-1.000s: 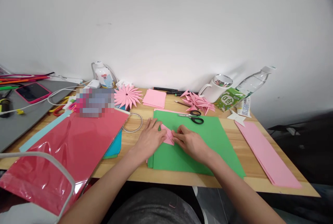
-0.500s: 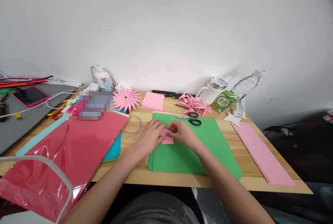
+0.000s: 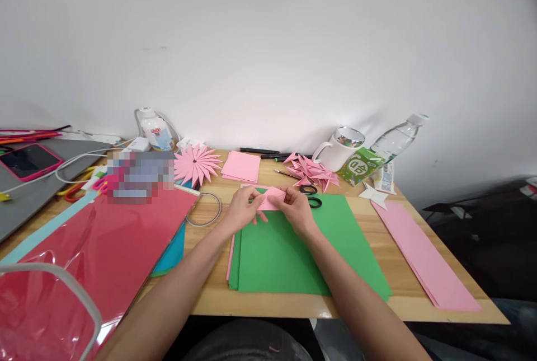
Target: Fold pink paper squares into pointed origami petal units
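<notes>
The pink paper (image 3: 271, 198) is pinched between the fingers of 2 hands, with its long side going left to right. The left hand (image 3: 242, 211) and right hand (image 3: 297, 211) each grip 1 end, equally near, over the green sheet (image 3: 285, 254). The right fingers hide part of the scissors (image 3: 314, 202). The paper's folds are hard to see.

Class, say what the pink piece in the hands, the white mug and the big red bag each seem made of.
The pink piece looks like thin matte paper, sharply creased. The white mug is probably glazed ceramic, smooth, with a mirror-like lid, perhaps metal. The red bag seems glossy plastic film, wrinkled, with bright reflections.
</notes>
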A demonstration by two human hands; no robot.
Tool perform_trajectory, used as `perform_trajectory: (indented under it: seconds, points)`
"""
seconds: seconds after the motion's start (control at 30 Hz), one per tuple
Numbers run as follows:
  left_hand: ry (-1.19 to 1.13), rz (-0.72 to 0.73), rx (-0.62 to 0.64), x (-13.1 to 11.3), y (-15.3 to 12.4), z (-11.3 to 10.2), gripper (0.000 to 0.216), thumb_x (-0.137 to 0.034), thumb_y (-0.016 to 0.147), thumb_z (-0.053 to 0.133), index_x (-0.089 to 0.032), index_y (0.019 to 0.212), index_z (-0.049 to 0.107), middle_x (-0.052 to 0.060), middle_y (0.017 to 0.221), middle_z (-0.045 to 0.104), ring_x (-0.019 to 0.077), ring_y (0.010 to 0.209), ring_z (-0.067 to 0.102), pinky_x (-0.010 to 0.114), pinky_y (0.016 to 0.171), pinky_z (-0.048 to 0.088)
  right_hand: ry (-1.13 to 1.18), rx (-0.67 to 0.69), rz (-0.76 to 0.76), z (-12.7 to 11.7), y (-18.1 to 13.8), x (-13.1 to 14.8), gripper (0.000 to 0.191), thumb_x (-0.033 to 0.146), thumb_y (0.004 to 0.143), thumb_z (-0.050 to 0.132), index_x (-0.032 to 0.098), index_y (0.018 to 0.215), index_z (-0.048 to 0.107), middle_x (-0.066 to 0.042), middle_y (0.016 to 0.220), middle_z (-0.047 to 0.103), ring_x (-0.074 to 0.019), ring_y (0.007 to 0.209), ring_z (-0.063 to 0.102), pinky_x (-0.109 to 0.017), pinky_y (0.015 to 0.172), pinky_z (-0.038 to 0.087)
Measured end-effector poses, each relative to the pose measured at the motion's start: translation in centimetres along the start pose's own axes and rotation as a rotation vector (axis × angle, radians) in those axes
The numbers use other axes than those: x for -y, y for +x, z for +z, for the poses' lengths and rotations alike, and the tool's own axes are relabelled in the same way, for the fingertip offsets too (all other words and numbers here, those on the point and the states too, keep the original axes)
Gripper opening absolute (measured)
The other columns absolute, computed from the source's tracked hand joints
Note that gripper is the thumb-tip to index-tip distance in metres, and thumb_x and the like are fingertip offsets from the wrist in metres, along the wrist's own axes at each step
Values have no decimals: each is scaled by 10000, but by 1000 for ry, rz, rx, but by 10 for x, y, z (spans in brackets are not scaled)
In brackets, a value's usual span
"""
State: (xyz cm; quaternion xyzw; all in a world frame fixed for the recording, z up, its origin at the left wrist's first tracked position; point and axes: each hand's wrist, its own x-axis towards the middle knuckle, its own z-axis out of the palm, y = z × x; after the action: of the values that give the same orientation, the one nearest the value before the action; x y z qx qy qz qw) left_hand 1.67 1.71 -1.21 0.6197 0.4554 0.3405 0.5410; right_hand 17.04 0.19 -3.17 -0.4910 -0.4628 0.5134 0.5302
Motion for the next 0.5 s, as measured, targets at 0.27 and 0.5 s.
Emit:
perform_trajectory:
  seconds: [0.27,0.5]
  points:
    - [-262,-184,280,1,-6,1,444,-520,673,651,-108,771,517,133,772,685,219,611,682,241,427,496,60,-38,-24,-1,-3,7,500,317,551,783,153,963,553,-16,724,668,-146,654,612,-272,622,485]
    - [-408,-162,102,-3,-9,10,281,-378,767,594,-113,827,523,61,688,662,188,528,663,301,485,539,96,-77,-21,4,-8,9,336,320,546,792,147,781,627,28,599,603,-89,522,524,-223,525,437]
